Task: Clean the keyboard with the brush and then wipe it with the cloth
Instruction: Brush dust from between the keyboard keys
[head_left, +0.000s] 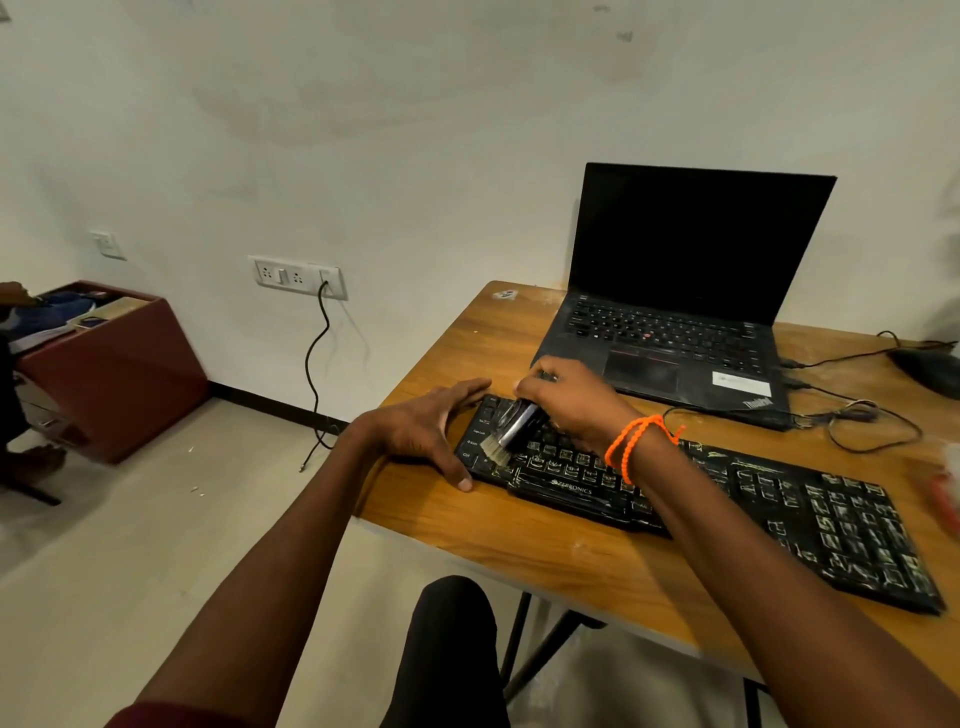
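Note:
A black keyboard (779, 514), dusty with pale specks between its keys, lies slantwise on the wooden table (571, 561). My right hand (576, 402), with orange bands at the wrist, grips a paintbrush (511, 431) with a metal ferrule; its pale bristles touch the keys at the keyboard's left end. My left hand (431, 431) rests spread against that left end, thumb at the front corner and fingers at the back corner, steadying it. The cloth is hard to make out; a blurred red and white thing (948, 493) lies at the right edge.
An open black laptop (685, 312) stands behind the keyboard, with cables (857, 415) and a dark mouse (930, 369) to its right. A wall socket (298, 278) with a hanging cable is on the left. A brown cabinet (114, 364) stands on the floor.

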